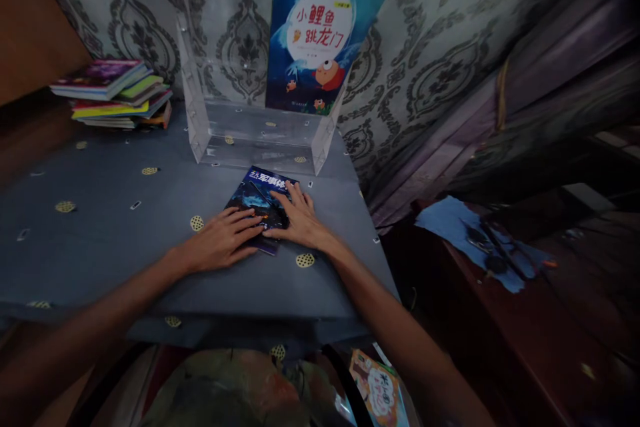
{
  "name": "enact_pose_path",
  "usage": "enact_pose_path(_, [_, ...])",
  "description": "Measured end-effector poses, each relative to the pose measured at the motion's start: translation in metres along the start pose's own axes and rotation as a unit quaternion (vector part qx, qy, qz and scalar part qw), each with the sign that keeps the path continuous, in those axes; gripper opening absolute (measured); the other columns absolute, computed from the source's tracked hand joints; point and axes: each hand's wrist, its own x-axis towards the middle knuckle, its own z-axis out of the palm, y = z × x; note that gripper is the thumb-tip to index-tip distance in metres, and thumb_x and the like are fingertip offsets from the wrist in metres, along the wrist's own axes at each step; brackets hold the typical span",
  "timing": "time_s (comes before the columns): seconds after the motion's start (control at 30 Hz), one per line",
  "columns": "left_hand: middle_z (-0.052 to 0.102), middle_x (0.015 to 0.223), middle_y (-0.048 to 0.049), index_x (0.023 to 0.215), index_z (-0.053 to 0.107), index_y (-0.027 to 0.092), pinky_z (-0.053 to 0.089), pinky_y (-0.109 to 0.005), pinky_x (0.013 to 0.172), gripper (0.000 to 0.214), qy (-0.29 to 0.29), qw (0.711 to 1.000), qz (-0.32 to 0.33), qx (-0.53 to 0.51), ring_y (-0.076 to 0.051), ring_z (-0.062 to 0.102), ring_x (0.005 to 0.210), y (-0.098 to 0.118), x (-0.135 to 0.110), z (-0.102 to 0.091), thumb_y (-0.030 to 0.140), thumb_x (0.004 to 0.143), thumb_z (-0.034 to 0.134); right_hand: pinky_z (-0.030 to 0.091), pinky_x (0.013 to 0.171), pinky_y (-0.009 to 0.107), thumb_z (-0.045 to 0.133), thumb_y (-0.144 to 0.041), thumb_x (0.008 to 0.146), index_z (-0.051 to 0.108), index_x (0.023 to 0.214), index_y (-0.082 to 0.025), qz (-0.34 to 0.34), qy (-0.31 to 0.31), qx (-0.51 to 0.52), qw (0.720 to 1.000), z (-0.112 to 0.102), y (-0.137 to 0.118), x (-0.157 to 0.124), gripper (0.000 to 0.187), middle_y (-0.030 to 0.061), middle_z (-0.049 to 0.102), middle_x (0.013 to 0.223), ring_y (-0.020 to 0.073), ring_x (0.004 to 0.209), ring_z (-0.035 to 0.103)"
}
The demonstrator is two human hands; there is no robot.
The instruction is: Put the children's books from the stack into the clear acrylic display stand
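A dark blue magazine-like book (pixel 250 195) with white lettering lies face up and slightly turned on the cloth-covered table. My left hand (pixel 223 238) rests open on its lower left edge, fingers stretched across the cover. On its right side lies my right hand (pixel 299 219), palm down with the fingers spread. The two hands nearly meet near the book's lower half and hide parts of the cover. Just behind the book stands a clear acrylic rack (pixel 255 150). A large blue picture book (pixel 310 33) with orange fish stands upright at the rack's right side.
A stack of books (pixel 113 93) sits at the table's back left. The grey tablecloth (pixel 125 227) has yellow spotted prints. Below the front edge, an orange book (pixel 377 390) shows by my right arm. A red-brown surface (pixel 480 313) at right bears a blue cloth (pixel 445 217).
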Motion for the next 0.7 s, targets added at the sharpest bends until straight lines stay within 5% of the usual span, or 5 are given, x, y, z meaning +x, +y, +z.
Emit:
enact_pose_path(0.1, [0.066,0.133,-0.0120,0.126,0.066,0.018,0.043,-0.046,0.110,0.042,0.033,0.999,-0.041,-0.015,-0.026,0.056,0.129,-0.011,0.002,-0.003,0.043,0.104,0.040,0.009,0.119,0.068,0.072,-0.078,0.067,0.025,0.158,-0.026,-0.011,-0.022,0.001,1.000,-0.002,-0.004,-0.003,0.115,0.0175,0.002,0.169,0.0448,0.153,-0.005])
enact_pose_path(0.3, [0.052,0.146,-0.0206,0.142,0.049,0.010,0.035,-0.056,0.113,0.056,0.045,0.957,-0.287,0.003,-0.036,0.041,0.142,-0.054,0.015,0.010,0.045,0.100,0.043,0.009,0.120,0.067,0.079,-0.075,0.061,0.029,0.157,-0.027,-0.040,-0.029,0.016,0.999,-0.001,-0.004,-0.005,0.118,0.0170,0.006,0.168,0.0462,0.153,-0.001])
enact_pose_path(0.53, [0.051,0.148,-0.0187,0.148,0.041,0.011,0.032,-0.051,0.117,0.063,0.069,0.951,-0.255,-0.157,-0.033,0.045,0.139,-0.057,0.038,0.018,0.045,0.095,0.047,0.008,0.120,0.067,0.076,-0.073,0.066,0.034,0.155,-0.030,-0.083,-0.021,0.045,0.995,0.000,0.001,-0.007,0.108,0.0146,0.012,0.168,0.0421,0.154,0.001])
enact_pose_path(0.63, [0.057,0.142,-0.0175,0.145,0.046,0.014,0.037,-0.050,0.114,0.065,0.134,0.905,-0.290,-0.279,-0.034,0.051,0.133,-0.056,0.043,0.016,0.048,0.091,0.053,0.007,0.120,0.068,0.077,-0.072,0.066,0.037,0.154,-0.030,-0.088,-0.017,0.049,0.995,-0.002,0.001,-0.007,0.105,0.0152,0.015,0.167,0.0414,0.154,0.006])
enact_pose_path(0.7, [0.063,0.133,-0.0158,0.140,0.051,0.015,0.043,-0.046,0.108,0.066,0.188,0.838,-0.333,-0.388,-0.033,0.057,0.126,-0.059,0.046,0.015,0.050,0.085,0.062,0.008,0.120,0.067,0.080,-0.069,0.065,0.040,0.153,-0.028,-0.085,-0.013,0.047,0.995,-0.003,-0.001,-0.008,0.105,0.0172,0.018,0.167,0.0414,0.153,0.009])
